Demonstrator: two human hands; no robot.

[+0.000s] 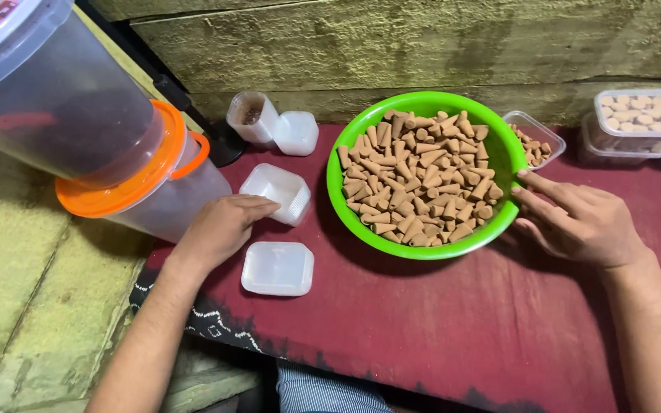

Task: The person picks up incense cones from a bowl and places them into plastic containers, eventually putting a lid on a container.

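A green bowl (pixel 499 149) heaped with several tan incense cones (pixel 418 180) sits on a dark red cloth (pixel 422 321). My right hand (pixel 579 222) rests on the cloth at the bowl's right rim, fingers spread and touching the rim, holding nothing. My left hand (pixel 219 229) lies knuckles-up to the left of the bowl, fingertips against a small empty clear plastic box (pixel 277 191). A second clear box or lid (pixel 278 268) lies just below that hand.
Two stacked clear tubs, the lower with an orange lid (pixel 116 195), lie tipped at the far left. A small open jar (pixel 252 116) and lid (pixel 297 133) stand behind. Clear boxes with cones (pixel 537 141) (pixel 640 115) sit at the right. A rough wall runs behind.
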